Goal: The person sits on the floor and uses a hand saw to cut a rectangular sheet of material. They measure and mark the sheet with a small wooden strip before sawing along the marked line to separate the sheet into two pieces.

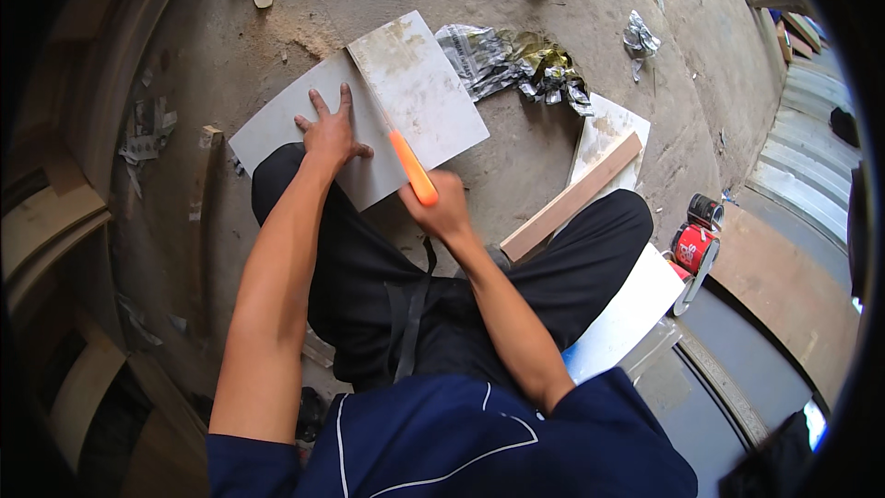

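Observation:
A white board lies across my left leg and the ground, and my left hand presses flat on it with fingers spread. My right hand is closed round the orange handle of a handsaw, at the board's near edge. The saw's thin blade, seen almost edge-on, runs away from me along a line in the white surface. To the right of that line is a stained white section; whether it is fully separate from the left part I cannot tell.
Sawdust lies beyond the board. Crumpled printed sheet and foil-like scraps litter the ground. Right of my knees, a wooden strip rests on another white piece. Red-labelled cans stand farther right; wooden frames line the left.

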Demonstrator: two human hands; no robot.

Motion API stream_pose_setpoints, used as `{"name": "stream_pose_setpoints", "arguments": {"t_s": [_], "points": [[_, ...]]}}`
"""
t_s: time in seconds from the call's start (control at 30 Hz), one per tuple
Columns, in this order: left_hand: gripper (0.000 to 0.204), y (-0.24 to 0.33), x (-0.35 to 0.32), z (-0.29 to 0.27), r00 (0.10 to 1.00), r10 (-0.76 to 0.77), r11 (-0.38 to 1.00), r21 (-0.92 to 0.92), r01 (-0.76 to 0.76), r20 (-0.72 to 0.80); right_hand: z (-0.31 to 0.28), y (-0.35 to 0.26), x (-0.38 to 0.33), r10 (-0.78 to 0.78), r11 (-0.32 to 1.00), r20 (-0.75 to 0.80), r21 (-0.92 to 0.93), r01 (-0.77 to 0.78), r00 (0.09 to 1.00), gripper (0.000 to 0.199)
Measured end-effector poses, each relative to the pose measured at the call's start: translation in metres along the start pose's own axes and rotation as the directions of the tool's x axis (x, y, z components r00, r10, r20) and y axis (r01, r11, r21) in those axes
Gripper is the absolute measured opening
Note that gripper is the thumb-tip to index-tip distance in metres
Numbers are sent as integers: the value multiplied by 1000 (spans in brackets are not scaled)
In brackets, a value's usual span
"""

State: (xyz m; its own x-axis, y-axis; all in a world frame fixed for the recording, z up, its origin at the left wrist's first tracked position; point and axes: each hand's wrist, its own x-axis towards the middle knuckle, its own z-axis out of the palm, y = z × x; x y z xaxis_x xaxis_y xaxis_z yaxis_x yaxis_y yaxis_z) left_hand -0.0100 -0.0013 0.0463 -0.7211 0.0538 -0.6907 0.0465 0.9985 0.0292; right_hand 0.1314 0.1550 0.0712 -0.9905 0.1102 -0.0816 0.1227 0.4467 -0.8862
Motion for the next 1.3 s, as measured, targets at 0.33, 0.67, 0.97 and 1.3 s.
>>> {"name": "stream_pose_setpoints", "arguments": {"t_s": [0.33, 0.67, 0.97, 1.3], "points": [[133, 9, 1, 2, 999, 43, 999, -17, -43, -27, 12, 5, 45, 49, 999, -3, 24, -49, 999, 25], [132, 1, -2, 3, 1000, -15, 1000, -27, 15, -4, 0, 14, -14, 49, 998, 48, 28, -51, 998, 22], [130, -6, -2, 4, 999, -42, 998, -50, 42, 13, -25, 2, -57, 119, 988, 55, 97, -124, 991, 24], [131, 1, 0, 8, 1000, -17, 998, -54, 17, 0, -1, 17, 3, 63, 997, 46, 39, -65, 997, 26]]}}
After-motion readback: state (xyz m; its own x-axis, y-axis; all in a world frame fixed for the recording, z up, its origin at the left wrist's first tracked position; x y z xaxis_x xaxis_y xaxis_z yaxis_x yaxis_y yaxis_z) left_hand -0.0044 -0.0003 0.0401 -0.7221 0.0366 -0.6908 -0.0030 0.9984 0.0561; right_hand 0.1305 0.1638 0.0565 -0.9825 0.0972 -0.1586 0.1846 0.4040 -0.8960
